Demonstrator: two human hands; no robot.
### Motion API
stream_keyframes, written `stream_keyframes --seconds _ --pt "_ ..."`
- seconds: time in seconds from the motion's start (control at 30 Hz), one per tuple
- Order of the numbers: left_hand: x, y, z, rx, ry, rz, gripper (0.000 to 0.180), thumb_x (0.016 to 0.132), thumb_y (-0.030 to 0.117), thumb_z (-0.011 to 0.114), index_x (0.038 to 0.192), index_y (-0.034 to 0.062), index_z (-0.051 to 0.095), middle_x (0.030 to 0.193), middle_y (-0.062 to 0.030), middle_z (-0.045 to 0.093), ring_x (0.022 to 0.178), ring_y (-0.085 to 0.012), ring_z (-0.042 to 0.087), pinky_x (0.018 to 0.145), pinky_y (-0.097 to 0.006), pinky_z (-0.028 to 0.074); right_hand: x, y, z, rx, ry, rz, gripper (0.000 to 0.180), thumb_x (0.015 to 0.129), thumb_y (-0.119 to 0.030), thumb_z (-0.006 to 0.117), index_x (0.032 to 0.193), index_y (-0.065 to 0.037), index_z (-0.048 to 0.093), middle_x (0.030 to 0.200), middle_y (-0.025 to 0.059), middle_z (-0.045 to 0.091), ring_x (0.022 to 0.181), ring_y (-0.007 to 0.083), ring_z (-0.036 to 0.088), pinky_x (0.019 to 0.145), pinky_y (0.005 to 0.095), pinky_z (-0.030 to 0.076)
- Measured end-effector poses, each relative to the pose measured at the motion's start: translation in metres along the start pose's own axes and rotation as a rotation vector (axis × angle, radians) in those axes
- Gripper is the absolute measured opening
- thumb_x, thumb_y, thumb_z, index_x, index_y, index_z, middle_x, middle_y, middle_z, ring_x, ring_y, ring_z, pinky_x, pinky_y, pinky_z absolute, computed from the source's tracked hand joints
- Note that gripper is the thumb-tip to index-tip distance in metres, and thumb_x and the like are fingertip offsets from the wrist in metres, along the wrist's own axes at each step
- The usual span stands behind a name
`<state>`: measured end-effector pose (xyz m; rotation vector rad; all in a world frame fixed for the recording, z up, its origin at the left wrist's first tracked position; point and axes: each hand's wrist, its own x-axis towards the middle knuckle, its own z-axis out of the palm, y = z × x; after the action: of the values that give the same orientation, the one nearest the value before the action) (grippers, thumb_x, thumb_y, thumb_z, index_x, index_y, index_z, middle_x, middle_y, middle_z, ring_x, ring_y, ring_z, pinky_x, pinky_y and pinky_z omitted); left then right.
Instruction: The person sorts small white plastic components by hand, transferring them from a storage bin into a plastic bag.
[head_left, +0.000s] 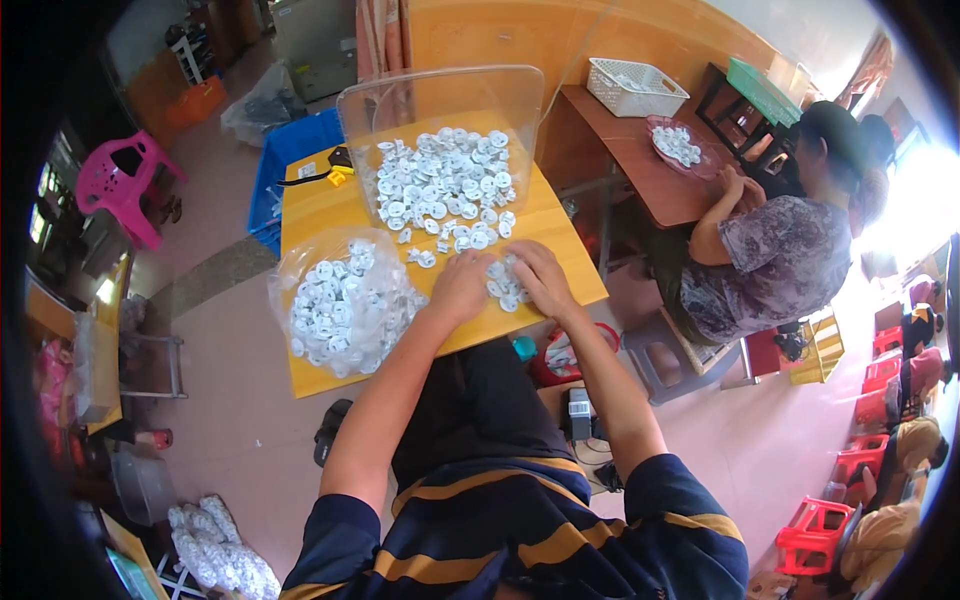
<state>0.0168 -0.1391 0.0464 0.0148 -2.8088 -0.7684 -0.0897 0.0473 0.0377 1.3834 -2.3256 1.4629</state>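
Yellow wooden desk is standing on a pinkish floor, bearing white plastic pieces in several heaps. The largest is lying in a clear bin at the far edge, some spilling out toward the desk's middle. A translucent bag, packed with more, is slumping over the near-left corner. Small pile is sitting by the near edge: left hand is resting just beside it, fingers bent; right hand is curving over its right side. Cannot tell whether either is gripping a piece. A black-and-yellow tool is lying near the far-left corner; a blue crate is standing beyond the left edge. To the right, a seated co-worker is leaning toward a brown desk carrying a white basket and a pink plate of similar pieces. Pink chair is standing off left; red stools are lining the far right.
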Motion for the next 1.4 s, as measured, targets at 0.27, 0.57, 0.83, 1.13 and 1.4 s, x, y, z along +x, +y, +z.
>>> stream_keyframes --seconds 0.27,0.57,0.83,1.13,1.4 --pt "-0.003 0.017 0.005 -0.052 0.11 0.252 0.098 0.064 0.04 0.09 0.143 -0.0017 0.05 0.134 -0.0236 0.057 0.126 -0.045 0.052 0.109 -0.053 0.042 -0.01 -0.014 0.005 -0.306 0.002 -0.062 0.044 0.093 -0.032 0.065 0.123 0.0 0.064 0.129 0.0229 0.062 0.125 0.042 0.056 0.108 0.0498 0.044" --pt "-0.013 0.028 0.021 0.034 0.225 0.232 0.09 0.071 0.04 0.085 0.145 0.0016 0.049 0.125 -0.0161 0.062 0.116 -0.0374 0.058 0.1 -0.05 0.047 -0.014 -0.033 0.006 -0.357 0.094 -0.032 0.026 0.092 -0.022 0.067 0.106 -0.001 0.07 0.102 0.0194 0.068 0.099 0.0418 0.063 0.089 0.0491 0.051" --pt "-0.021 0.035 0.02 0.053 0.233 0.195 0.062 0.076 0.035 0.081 0.125 0.0042 0.059 0.11 -0.0136 0.061 0.105 -0.0357 0.059 0.092 -0.048 0.049 -0.021 -0.04 0.008 -0.31 0.179 0.031 0.013 0.092 -0.016 0.07 0.099 -0.005 0.071 0.092 0.0171 0.066 0.086 0.038 0.066 0.075 0.0446 0.054" --pt "-0.022 0.03 0.028 0.094 0.349 0.171 0.026 0.077 0.024 0.074 0.094 0.0065 0.066 0.099 -0.0122 0.061 0.098 -0.0344 0.06 0.08 -0.048 0.053 -0.028 -0.048 0.025 -0.298 0.262 0.006 0.008 0.092 -0.012 0.069 0.096 -0.006 0.072 0.095 0.0156 0.068 0.087 0.035 0.069 0.076 0.0429 0.057" --pt "-0.023 0.031 0.028 -0.053 0.465 0.118 0.018 0.08 0.019 0.071 0.092 0.007 0.064 0.094 -0.0134 0.063 0.091 -0.037 0.061 0.079 -0.049 0.052 -0.024 -0.048 0.05 -0.169 0.386 0.119 0.013 0.097 -0.014 0.065 0.099 -0.003 0.073 0.096 0.0155 0.07 0.087 0.0324 0.07 0.078 0.0395 0.056"
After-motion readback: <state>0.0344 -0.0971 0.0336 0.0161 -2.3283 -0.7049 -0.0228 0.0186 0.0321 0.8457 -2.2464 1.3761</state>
